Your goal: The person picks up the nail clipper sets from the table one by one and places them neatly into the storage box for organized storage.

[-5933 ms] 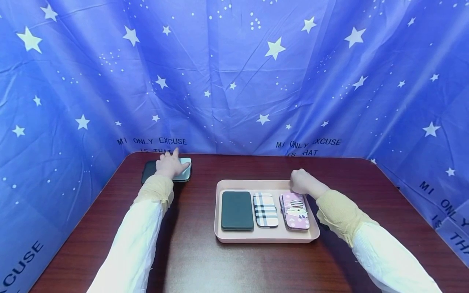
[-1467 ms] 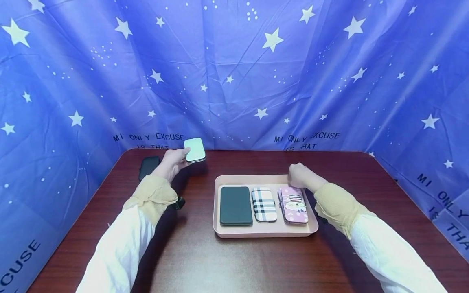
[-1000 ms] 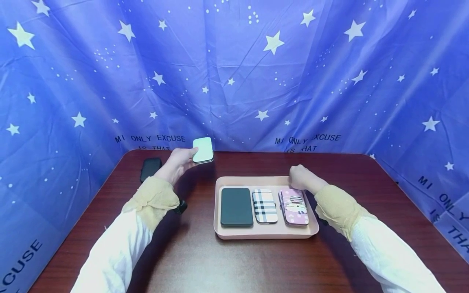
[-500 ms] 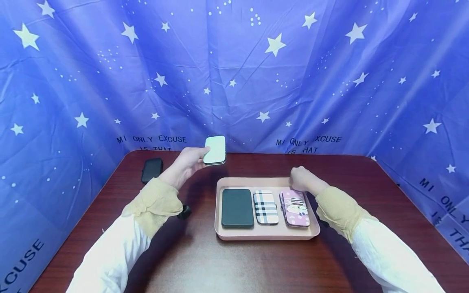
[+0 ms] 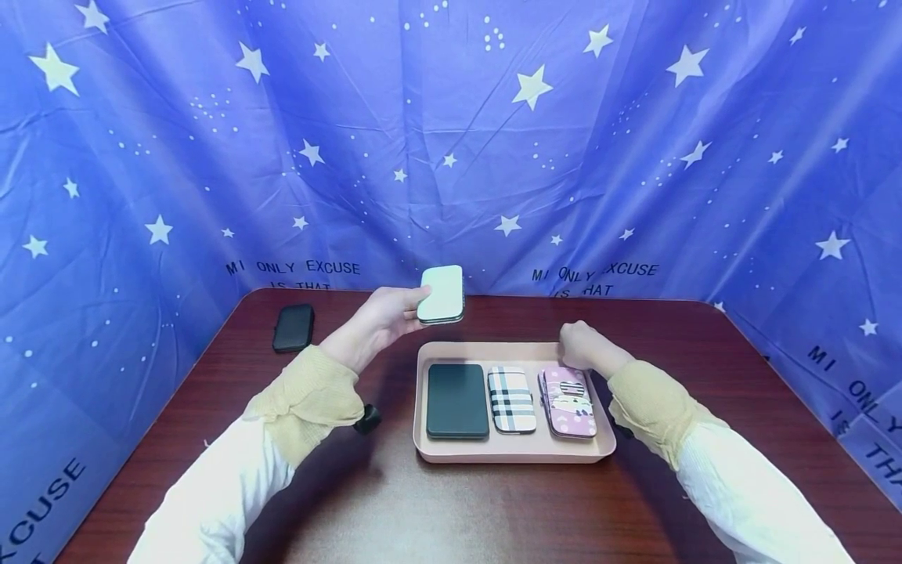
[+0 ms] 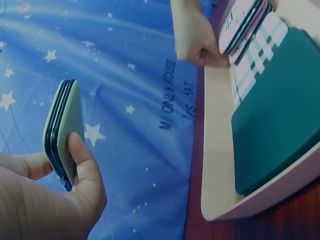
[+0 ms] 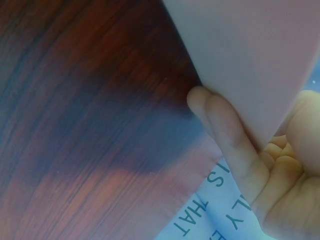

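In the head view my left hand (image 5: 384,317) holds a small pale mint flat case (image 5: 442,294) in the air, just beyond the tray's far left corner. The left wrist view shows the thumb (image 6: 82,160) against one face of the case, with fingers behind it and dark edging along its side. My right hand (image 5: 586,346) grips the far wall of the pink tray (image 5: 514,450) near its right corner; in the right wrist view fingers (image 7: 232,135) lie along the tray wall's outside. Inside the tray lie a dark green case (image 5: 456,401), a plaid case (image 5: 512,401) and a pink patterned case (image 5: 568,403).
A black case (image 5: 293,328) lies at the far left of the brown table (image 5: 423,513). Blue star-printed curtain (image 5: 451,141) hangs behind and on both sides. The black wrist device (image 5: 367,419) shows under my left cuff.
My left hand picked the mint case up from beside the black case and has carried it right, toward the tray. The right hand has stayed at the tray's far edge.
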Action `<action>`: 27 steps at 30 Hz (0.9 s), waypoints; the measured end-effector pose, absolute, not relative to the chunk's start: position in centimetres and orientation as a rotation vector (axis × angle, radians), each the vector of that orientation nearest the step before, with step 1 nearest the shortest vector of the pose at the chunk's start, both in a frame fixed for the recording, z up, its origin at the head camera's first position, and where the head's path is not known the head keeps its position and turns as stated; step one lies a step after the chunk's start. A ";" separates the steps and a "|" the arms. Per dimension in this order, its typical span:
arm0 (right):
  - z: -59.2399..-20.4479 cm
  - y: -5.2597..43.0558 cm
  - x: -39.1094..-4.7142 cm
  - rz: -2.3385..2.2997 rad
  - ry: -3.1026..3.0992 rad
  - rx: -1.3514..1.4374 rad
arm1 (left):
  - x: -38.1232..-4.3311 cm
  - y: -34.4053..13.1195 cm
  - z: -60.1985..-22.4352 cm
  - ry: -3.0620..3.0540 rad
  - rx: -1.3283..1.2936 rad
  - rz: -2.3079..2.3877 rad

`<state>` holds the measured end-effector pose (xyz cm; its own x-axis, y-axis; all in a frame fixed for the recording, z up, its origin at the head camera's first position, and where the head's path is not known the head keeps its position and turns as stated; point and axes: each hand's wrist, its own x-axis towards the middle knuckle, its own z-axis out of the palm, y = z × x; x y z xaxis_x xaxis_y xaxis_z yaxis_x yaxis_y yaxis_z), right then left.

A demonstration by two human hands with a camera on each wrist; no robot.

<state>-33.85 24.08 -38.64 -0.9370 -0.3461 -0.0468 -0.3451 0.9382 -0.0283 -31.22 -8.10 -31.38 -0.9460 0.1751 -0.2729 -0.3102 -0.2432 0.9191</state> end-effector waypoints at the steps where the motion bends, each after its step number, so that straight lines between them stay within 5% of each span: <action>1: -38.6 24.1 -33.8 -0.031 3.046 -0.551 | -31.1 -7.9 -31.3 1.710 -0.159 2.245; 27: -38.8 24.2 -33.9 -0.043 3.048 -0.557 | -27.8 -2.7 -31.6 1.774 -0.049 2.059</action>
<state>-33.92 24.24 -38.82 -0.9345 -0.3539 -0.0376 -0.3527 0.9351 -0.0349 -27.85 -2.67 -31.57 -0.9110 0.2889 -0.2942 -0.3337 -0.0978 0.9376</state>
